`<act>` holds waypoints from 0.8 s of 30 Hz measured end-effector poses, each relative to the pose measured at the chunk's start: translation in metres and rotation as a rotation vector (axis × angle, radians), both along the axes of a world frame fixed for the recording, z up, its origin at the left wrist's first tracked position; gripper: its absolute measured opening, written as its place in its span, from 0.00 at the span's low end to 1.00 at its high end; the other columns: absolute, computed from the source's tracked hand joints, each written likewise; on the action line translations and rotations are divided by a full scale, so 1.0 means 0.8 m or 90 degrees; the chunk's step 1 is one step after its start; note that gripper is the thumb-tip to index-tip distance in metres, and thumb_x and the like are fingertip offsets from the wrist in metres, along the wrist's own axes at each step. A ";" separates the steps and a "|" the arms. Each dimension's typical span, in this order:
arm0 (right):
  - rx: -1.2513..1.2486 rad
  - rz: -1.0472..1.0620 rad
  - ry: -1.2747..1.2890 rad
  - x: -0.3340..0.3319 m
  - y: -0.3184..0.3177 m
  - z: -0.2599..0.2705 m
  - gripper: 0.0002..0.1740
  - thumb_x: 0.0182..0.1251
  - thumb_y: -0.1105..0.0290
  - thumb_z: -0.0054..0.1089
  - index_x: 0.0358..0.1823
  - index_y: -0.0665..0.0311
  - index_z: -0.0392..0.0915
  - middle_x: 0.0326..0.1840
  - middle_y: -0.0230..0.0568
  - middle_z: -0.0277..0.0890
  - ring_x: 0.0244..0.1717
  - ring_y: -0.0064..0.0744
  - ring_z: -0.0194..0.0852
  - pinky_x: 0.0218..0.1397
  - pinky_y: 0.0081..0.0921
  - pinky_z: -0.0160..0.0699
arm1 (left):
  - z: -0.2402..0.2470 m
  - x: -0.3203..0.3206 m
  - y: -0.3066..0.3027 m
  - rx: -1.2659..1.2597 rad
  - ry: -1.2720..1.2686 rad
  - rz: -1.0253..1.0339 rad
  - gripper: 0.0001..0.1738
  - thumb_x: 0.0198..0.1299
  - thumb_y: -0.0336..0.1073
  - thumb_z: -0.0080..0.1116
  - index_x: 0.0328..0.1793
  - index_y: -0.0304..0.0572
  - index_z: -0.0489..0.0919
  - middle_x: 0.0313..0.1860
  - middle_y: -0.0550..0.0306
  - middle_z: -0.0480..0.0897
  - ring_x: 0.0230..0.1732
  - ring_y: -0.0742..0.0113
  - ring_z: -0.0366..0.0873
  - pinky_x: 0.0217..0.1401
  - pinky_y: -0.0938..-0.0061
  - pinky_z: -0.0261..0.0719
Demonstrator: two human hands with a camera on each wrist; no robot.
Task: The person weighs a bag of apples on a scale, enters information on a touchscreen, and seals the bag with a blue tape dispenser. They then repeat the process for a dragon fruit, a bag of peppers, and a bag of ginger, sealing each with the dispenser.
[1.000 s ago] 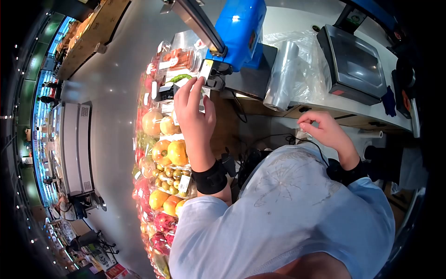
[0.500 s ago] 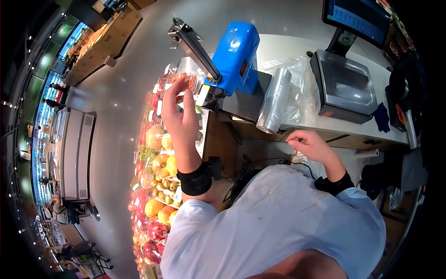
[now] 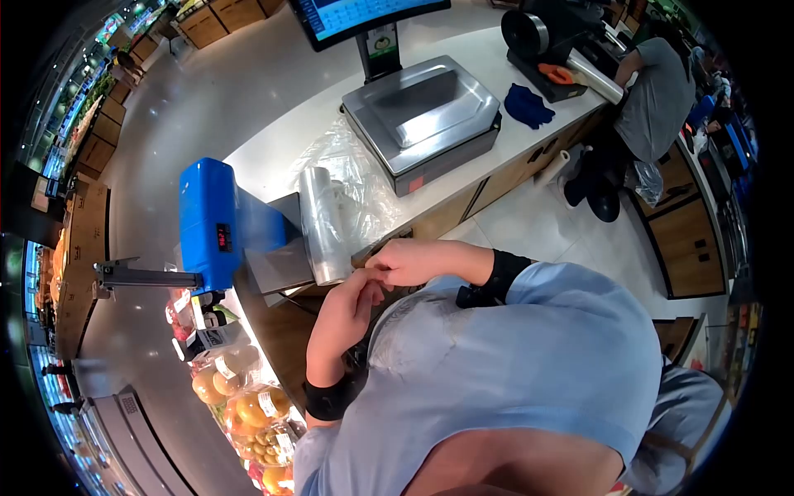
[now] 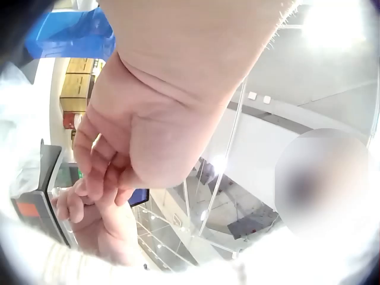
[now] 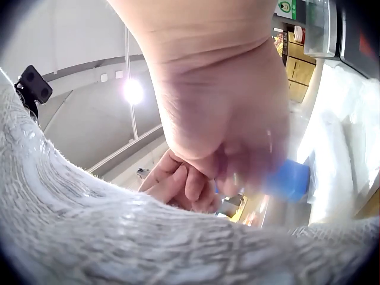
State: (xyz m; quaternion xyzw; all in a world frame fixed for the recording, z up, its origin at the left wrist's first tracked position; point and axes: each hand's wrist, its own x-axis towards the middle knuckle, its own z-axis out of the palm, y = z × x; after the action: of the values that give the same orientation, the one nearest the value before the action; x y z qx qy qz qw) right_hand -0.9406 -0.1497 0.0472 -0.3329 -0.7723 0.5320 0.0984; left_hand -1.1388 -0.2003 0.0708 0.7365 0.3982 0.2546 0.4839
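Note:
In the head view my two hands meet in front of the light blue shirt [image 3: 513, 355], just below the roll of clear plastic bags [image 3: 321, 223]. The fingers of my left hand [image 3: 343, 312] bend loosely and touch the fingers of my right hand [image 3: 413, 261]. Both wrist views show the fingertips overlapping, with no object visible between them. Part of the right fingers is hidden behind the left hand in the left wrist view.
A steel-topped scale [image 3: 422, 116] and a monitor [image 3: 364, 16] stand on the white counter [image 3: 273, 149]. The blue machine [image 3: 207, 219] is at left, above packed fruit [image 3: 256, 409]. A dark blue cloth [image 3: 528, 106] lies farther right. Another person [image 3: 657, 99] stands at upper right.
The view has swung toward the counter and scale. My left hand has come away from the fruit display and blue machine, meeting the right hand in front of the shirt.

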 end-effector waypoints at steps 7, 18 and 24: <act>0.057 0.058 -0.033 0.075 0.050 -0.004 0.13 0.64 0.63 0.56 0.41 0.65 0.79 0.31 0.42 0.82 0.34 0.36 0.80 0.40 0.31 0.76 | -0.020 0.069 0.048 -0.083 0.037 0.114 0.11 0.62 0.24 0.56 0.51 0.32 0.75 0.34 0.56 0.82 0.38 0.75 0.79 0.42 0.79 0.77; -0.010 0.100 0.039 0.210 0.127 -0.028 0.13 0.65 0.63 0.55 0.43 0.63 0.81 0.33 0.36 0.83 0.35 0.30 0.80 0.41 0.26 0.76 | -0.099 0.076 0.127 -0.041 0.368 0.446 0.20 0.59 0.42 0.62 0.51 0.36 0.77 0.46 0.42 0.82 0.46 0.49 0.81 0.48 0.62 0.78; -0.067 0.113 0.049 0.223 0.157 -0.048 0.14 0.66 0.61 0.55 0.41 0.65 0.81 0.33 0.37 0.83 0.35 0.28 0.80 0.43 0.25 0.76 | -0.191 0.010 0.149 -0.155 0.686 0.602 0.47 0.48 0.59 0.69 0.67 0.41 0.64 0.60 0.38 0.75 0.62 0.38 0.73 0.60 0.55 0.74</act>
State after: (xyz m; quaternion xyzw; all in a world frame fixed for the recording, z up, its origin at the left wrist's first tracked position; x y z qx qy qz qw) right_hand -0.7618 -0.0244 0.0088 -0.2474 -0.7652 0.5910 0.0628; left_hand -1.1310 -0.0809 -0.0818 0.4495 0.8826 -0.0073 0.1372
